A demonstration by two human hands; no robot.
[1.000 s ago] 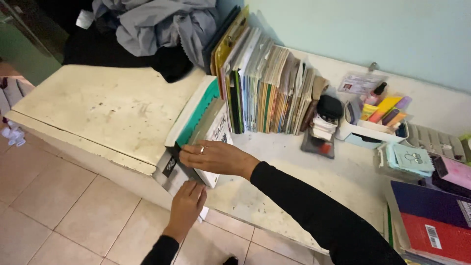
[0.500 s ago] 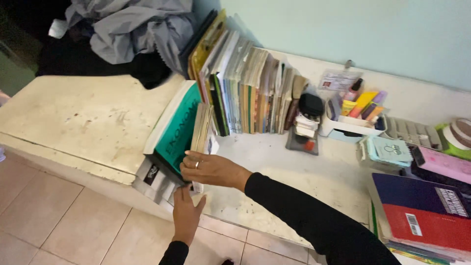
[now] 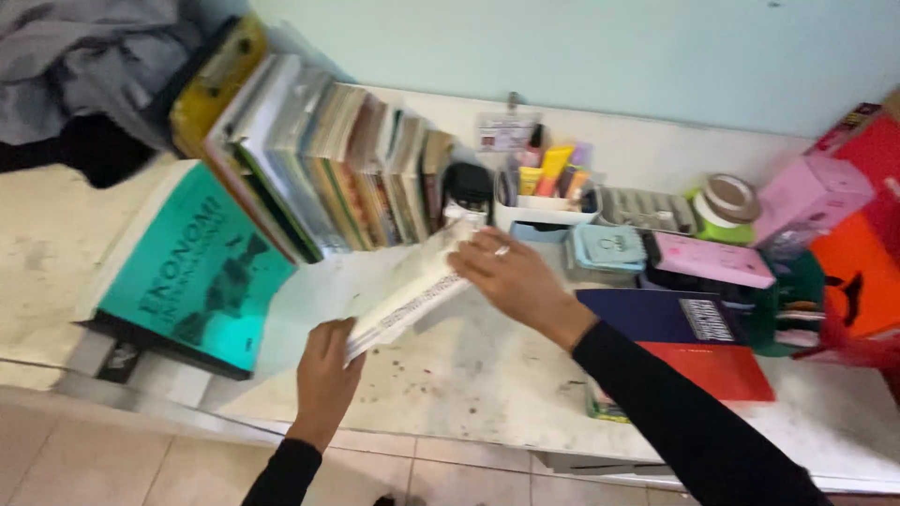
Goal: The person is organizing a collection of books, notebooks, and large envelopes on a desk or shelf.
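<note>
My two bare hands, left hand (image 3: 325, 370), right hand (image 3: 514, 278), long black sleeves reaching my wrists, a thin pale ring on one right finger

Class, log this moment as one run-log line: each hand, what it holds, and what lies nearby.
left hand: grips near end of white book | right hand: grips far end | teal book: flat at left | book row: leaning behind
</note>
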